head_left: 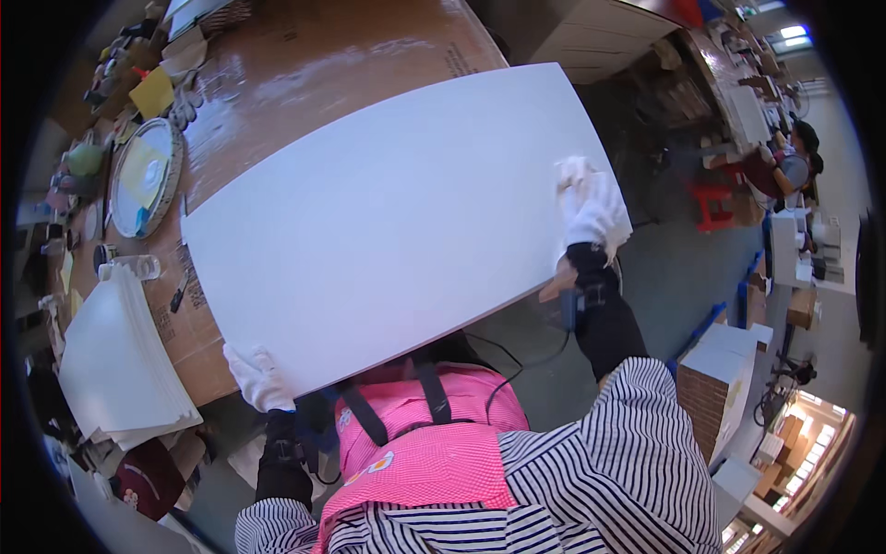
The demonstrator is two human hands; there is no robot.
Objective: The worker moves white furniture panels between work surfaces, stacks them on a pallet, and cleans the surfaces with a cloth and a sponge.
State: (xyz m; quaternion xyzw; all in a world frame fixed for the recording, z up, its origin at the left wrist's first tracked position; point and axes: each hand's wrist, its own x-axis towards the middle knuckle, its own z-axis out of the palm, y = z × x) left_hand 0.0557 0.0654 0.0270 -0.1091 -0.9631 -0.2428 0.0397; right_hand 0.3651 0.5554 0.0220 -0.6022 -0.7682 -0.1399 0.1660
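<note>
A large, smooth white panel lies at a slant across the table, and its near edge juts out in front of my body. My left hand, in a white glove, grips the panel's near left corner. My right hand, also gloved in white, rests on top of the panel near its right edge. Its fingers are bunched over what looks like a crumpled white cloth; glove and cloth are hard to tell apart.
Brown wrapped cardboard covers the table. To the left are a stack of white sheets, a clear jar and a round white tray. A person sits far right near a red stool. White boxes stand at right.
</note>
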